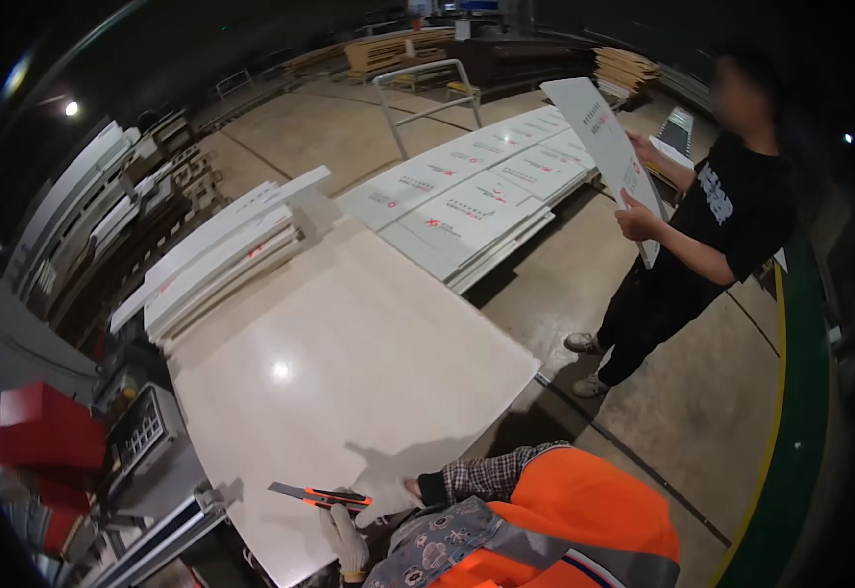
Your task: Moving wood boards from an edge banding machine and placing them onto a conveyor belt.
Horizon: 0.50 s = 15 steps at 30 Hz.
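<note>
At 6 o'clock, low in the frame, your gloved hands meet over the near edge of the big white board that lies flat as your tabletop. Your left hand is curled, thumb side up, just under the utility knife; whether it grips anything, can't tell. Your right hand is closed on the orange-and-grey utility knife, blade end pointing toward 9 o'clock, resting at the board's near edge. Board surface is glossy, a lamp glare near its middle. At 10 o'clock a stack of white panels lies on the board's far-left corner. At 12 to 1 o'clock, printed white sheets are spread over a low pile on the concrete floor. At 2 o'clock another person stands holding one printed sheet upright. At 8 o'clock, a red box. Room is dim, warehouse-like.
</note>
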Tool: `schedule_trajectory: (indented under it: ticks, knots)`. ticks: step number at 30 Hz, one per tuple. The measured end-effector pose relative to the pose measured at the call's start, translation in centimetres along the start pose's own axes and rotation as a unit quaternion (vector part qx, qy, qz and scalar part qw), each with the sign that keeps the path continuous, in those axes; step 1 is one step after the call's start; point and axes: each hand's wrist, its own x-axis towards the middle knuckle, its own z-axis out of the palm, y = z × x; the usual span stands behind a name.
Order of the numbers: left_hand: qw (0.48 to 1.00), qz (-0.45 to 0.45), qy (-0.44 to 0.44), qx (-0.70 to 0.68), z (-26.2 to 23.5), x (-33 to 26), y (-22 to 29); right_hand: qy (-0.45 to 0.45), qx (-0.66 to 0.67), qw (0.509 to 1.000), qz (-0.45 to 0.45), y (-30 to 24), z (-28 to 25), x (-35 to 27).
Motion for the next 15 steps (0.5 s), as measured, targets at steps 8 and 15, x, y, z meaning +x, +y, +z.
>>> schedule_trajectory:
  ticks: [8,15]
  knots:
    - [0.929,0.216,0.088,0.288,1.8,5.3,-3.8,0.215,0.049,0.973,-0.075,9.4,-2.6,5.5]
    - [0.911,0.186,0.101,0.354,3.2,6.5,-0.3,0.179,-0.110,0.975,-0.075,5.8,-5.5,4.6]
